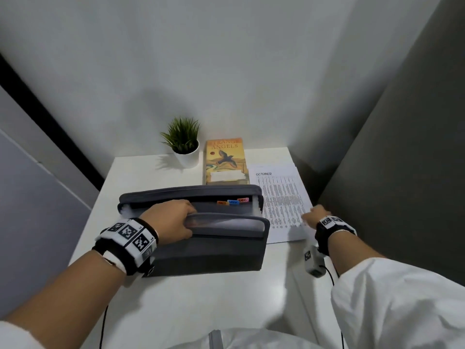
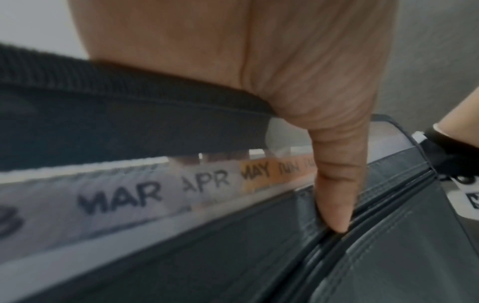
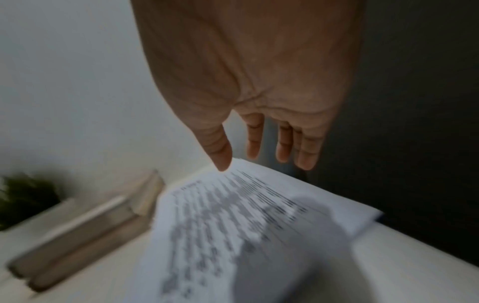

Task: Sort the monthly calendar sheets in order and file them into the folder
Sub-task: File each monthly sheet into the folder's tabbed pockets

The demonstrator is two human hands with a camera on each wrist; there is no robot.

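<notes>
Left hand [image 1: 173, 217] grips folder [image 1: 201, 238] front wall at table [image 1: 201, 293] centre, spreading pockets for filing. Right hand [image 1: 314, 215], fingers extended, empty, reaches October sheet [image 1: 279, 197] at 2 o'clock.

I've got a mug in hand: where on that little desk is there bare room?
Bare: near edge in front of the folder, and the strip left of the plant. Crowded: book and calendar sheets fill the back right; left hand grips the folder.

potted plant [image 1: 183, 142], book [image 1: 224, 161], white table [image 1: 141, 177]
</notes>
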